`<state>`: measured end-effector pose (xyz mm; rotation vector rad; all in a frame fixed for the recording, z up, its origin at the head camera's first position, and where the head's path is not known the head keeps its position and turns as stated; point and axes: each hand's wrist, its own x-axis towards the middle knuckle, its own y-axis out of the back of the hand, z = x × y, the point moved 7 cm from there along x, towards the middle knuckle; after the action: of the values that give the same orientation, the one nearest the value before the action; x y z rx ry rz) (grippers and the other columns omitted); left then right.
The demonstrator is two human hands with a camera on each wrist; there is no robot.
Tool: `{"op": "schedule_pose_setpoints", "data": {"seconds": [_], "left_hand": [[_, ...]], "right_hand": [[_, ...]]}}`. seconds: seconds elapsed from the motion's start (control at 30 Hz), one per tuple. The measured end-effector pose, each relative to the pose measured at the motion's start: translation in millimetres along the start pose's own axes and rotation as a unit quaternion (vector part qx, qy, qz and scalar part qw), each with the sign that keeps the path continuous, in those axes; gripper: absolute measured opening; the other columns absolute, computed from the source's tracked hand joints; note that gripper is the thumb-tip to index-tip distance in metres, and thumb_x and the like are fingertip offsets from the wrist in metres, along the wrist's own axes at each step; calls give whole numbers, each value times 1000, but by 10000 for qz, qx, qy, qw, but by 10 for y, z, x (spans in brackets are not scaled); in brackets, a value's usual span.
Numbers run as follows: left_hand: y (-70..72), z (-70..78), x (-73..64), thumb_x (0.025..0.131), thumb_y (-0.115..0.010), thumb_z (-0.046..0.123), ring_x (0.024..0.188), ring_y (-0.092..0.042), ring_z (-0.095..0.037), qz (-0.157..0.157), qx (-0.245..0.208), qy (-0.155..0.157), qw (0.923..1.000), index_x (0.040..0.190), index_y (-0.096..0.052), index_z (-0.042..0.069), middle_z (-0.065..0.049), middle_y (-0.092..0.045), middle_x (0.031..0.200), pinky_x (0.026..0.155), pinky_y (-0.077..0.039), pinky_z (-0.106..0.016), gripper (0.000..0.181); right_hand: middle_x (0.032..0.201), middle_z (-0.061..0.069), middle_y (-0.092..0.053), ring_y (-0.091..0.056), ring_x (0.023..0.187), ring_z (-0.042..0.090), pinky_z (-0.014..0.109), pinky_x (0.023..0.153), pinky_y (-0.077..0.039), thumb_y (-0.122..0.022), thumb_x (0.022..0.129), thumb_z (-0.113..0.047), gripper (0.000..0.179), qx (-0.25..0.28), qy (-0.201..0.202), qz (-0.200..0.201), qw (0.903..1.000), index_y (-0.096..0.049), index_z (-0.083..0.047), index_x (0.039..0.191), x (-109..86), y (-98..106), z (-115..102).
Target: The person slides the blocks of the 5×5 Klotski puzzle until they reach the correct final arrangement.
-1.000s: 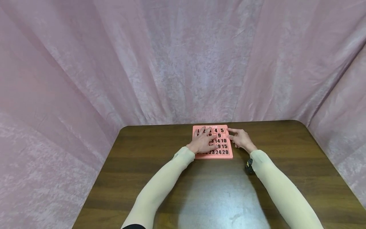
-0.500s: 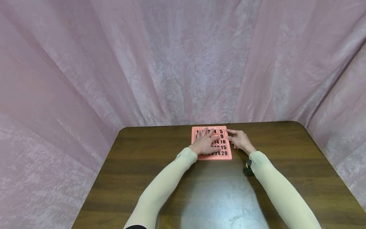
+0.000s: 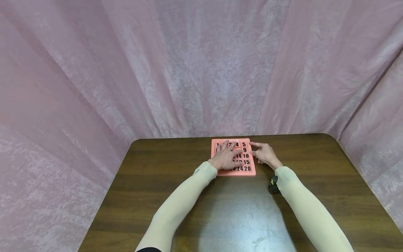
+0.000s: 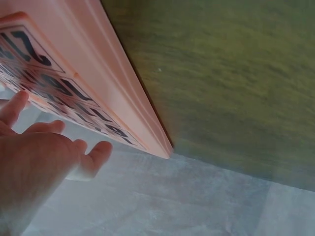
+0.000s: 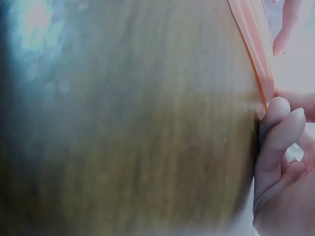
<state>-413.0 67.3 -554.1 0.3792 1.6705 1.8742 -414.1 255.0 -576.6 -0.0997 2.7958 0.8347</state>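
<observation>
Fingers spread wide, a person's left hand (image 3: 224,159) lies over a pink number board (image 3: 253,170) just right of center in the frame, near the far edge of a brown wood-grain table (image 3: 163,168). The hand covers much of the board's left and middle; its fingers are loosely extended and grip nothing, though firm contact cannot be confirmed. Square tiles (image 3: 246,162) with bold black numerals show around it, the right-hand column reading 5, 9, 10, 15 and 20 from top to bottom. Just right of the board, the right hand (image 3: 265,154) points its index finger and thumb at the board's right edge, the index finger near the top corner, the other fingers bent beneath; whether they pinch the edge cannot be told. In the left wrist view, the board slants across the upper left, the left hand at lower left; in the right wrist view, bent fingers sit at the board's corner, at right. Pale sleeves (image 3: 179,199) enter from the bottom of the frame, a small black item (image 3: 273,184) with a yellow mark at the right cuff. Pink velvety curtains (image 3: 204,70) fill the upper half.
</observation>
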Motion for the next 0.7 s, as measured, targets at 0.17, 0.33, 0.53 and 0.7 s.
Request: {"op": "schedule_pose_setpoints", "data": {"seconds": [0.17, 0.33, 0.53, 0.7], "left_hand": [[14, -50, 73, 111, -48, 61, 173, -12, -38, -39, -304, -95, 9995, 167, -47, 34, -5, -21, 185, 136, -19, -67, 62], [-10, -202, 294, 111, -46, 62, 174, -5, -34, 53, -891, 272, 9956, 171, -40, 30, -5, -15, 186, 137, -16, -67, 68], [-44, -284, 451, 105, -51, 70, 174, -5, -33, 49, -758, 701, 9946, 171, -39, 33, -5, -15, 186, 137, -15, -65, 76], [6, -203, 444, 105, -52, 66, 173, -9, -35, 262, -472, 738, 9958, 168, -44, 32, -4, -21, 185, 136, -16, -64, 72]], "right_hand": [[63, -1, -57, -55, 50, 10, 29, 52, -52, -66, 105, -14, 59, 73, 36, 37, 10000, -54, -14, 163, -6, 7, 2], [61, -1, -57, -54, 48, 11, 29, 52, -51, -68, 105, -15, 58, 157, 20, 135, 9998, -56, -15, 162, 1, 17, 13], [62, -1, -57, -54, 47, 10, 28, 52, -52, -67, 105, -14, 58, 162, -52, 173, 9997, -56, -18, 162, 7, -5, 29], [62, -1, -58, -54, 48, 11, 28, 52, -52, -67, 105, -14, 56, 310, -98, 154, 9994, -57, -17, 161, 8, 19, 37]]}}
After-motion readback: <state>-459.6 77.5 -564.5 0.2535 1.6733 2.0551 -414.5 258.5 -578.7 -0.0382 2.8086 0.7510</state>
